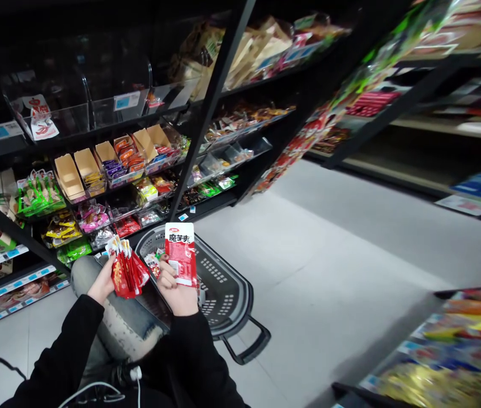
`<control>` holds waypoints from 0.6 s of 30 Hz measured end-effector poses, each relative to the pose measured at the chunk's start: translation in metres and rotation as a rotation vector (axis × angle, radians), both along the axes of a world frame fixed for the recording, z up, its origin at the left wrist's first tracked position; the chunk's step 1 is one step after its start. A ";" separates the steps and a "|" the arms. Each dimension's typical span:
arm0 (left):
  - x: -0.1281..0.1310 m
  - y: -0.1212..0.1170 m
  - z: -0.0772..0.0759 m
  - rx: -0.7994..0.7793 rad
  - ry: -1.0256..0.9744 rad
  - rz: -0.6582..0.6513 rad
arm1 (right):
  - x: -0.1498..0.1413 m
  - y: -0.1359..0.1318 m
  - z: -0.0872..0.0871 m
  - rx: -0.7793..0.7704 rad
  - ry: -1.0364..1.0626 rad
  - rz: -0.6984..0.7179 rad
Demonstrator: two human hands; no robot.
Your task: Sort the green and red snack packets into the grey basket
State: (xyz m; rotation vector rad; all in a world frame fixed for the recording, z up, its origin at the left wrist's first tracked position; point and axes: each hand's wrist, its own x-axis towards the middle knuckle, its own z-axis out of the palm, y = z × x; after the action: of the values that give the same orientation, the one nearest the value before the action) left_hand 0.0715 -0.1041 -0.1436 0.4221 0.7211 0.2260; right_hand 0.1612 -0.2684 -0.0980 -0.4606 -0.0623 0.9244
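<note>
My left hand (105, 279) is closed around several red snack packets (127, 272) with white tops, fanned out above my knee. Upright in my right hand (177, 289) is a single red and white snack packet (181, 249) with large dark lettering, gripped between thumb and fingers. Beneath and behind the right hand stands a grey shopping basket (223, 269) with perforated sides, on the floor. A few small packets (153, 263) show inside it, partly hidden by my right hand.
Shelves with cardboard bins (70, 175) and green packets (38, 192) rise ahead on the left. The basket's handle (248, 345) sticks out toward the right. Bagged goods (444, 379) lie on a display at lower right. More shelving (414, 124) stands far right, blurred.
</note>
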 end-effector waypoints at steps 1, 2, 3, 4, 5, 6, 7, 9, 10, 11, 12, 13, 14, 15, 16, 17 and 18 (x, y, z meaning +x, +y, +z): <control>0.000 0.000 0.001 -0.005 0.000 0.004 | 0.002 0.001 -0.001 -0.013 -0.020 -0.015; 0.000 0.000 0.001 -0.011 0.001 0.011 | 0.005 0.002 -0.002 -0.031 -0.046 -0.026; 0.000 -0.001 0.002 -0.017 0.004 0.022 | 0.008 0.004 -0.004 -0.051 -0.075 -0.030; 0.000 0.000 0.002 -0.023 0.006 0.032 | 0.011 0.005 -0.007 -0.069 -0.100 -0.022; 0.000 0.000 0.003 -0.029 0.007 0.041 | 0.014 0.005 -0.012 -0.085 -0.116 -0.001; 0.000 0.000 0.003 -0.033 0.006 0.049 | 0.016 0.006 -0.017 -0.099 -0.126 0.042; -0.001 0.000 0.003 -0.036 0.005 0.055 | 0.018 0.008 -0.025 -0.116 -0.130 0.102; -0.002 0.002 0.002 -0.035 0.006 0.070 | 0.017 0.012 -0.042 -0.152 -0.135 0.235; -0.003 0.002 0.001 -0.033 0.004 0.080 | 0.015 0.015 -0.051 -0.171 -0.137 0.291; -0.003 0.003 0.000 -0.029 0.000 0.091 | 0.012 0.018 -0.060 -0.188 -0.139 0.335; -0.004 0.003 -0.001 -0.024 -0.007 0.097 | 0.008 0.022 -0.069 -0.204 -0.140 0.370; -0.004 0.004 -0.002 -0.018 -0.019 0.095 | 0.004 0.026 -0.076 -0.218 -0.141 0.398; -0.004 0.004 -0.004 -0.010 -0.033 0.084 | 0.000 0.029 -0.083 -0.232 -0.144 0.427; -0.004 0.004 -0.005 -0.001 -0.047 0.070 | -0.003 0.032 -0.087 -0.247 -0.148 0.454; -0.004 0.004 -0.007 0.009 -0.056 0.057 | -0.006 0.035 -0.091 -0.261 -0.154 0.475; -0.005 0.004 -0.008 0.019 -0.064 0.047 | -0.007 0.037 -0.092 -0.275 -0.162 0.489; -0.005 0.004 -0.008 0.025 -0.066 0.045 | -0.008 0.038 -0.093 -0.288 -0.173 0.500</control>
State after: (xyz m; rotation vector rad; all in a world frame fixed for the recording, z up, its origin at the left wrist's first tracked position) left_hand 0.0669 -0.1002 -0.1520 0.4204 0.6644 0.2902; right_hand 0.1531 -0.2301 -0.1907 -0.8142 -0.2100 1.3910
